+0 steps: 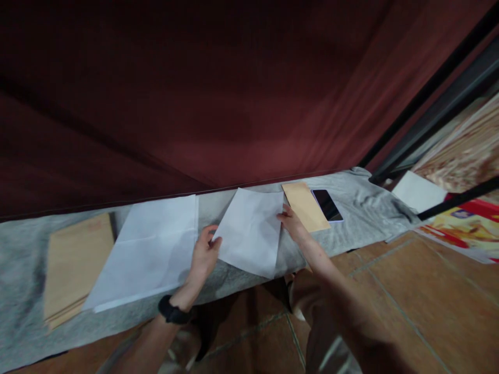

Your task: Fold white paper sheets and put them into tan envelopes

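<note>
A white sheet of paper (249,231) is held between my two hands over the grey cloth. My left hand (206,250) pinches its left edge, thumb on top. At the right edge, my right hand (290,221) grips the same sheet with thumb and fingers. Left of it lie larger white sheets of paper (152,244), stacked and showing a faint crease. Beyond these, at the far left, is a pile of brown envelopes (78,265). Just right of my right hand rests a single tan envelope (306,205), with a phone (327,204) beside it.
Grey cloth (362,218) covers the long, narrow surface. A dark red curtain (234,104) hangs along its back edge. Black metal bars (429,93) stand at the right, near a white box-like object (419,191) and a colourful printed package (463,228). Brown floor tiles (409,291) lie below.
</note>
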### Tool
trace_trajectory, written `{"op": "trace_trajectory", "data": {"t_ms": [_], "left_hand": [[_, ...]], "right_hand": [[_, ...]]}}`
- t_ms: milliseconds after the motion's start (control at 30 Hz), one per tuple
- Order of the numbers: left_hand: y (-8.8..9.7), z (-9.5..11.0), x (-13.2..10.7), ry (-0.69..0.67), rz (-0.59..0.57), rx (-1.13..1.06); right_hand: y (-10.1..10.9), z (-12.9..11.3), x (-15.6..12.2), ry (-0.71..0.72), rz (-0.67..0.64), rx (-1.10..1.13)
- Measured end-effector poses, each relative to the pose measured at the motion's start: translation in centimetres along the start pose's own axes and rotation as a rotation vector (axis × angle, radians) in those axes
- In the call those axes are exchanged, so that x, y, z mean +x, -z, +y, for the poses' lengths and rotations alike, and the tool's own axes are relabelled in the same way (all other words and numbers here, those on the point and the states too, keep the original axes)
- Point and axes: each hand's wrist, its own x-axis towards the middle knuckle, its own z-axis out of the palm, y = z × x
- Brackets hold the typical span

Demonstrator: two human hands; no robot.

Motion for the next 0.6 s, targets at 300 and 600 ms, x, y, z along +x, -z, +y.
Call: {"op": "trace_trajectory", "data": {"t_ms": [300,600], "left_hand": [[0.6,0.1,-2.3,0.046,0.055,0.020],[0.3,-0.8,-2.6,0.096,-0.163,0.088]], "right_hand": [[-2.3,1.1,-0.5,0.316,0.035,-0.576],[-6.2,1.7,-6.3,0.744,-0.389,-1.129]]}}
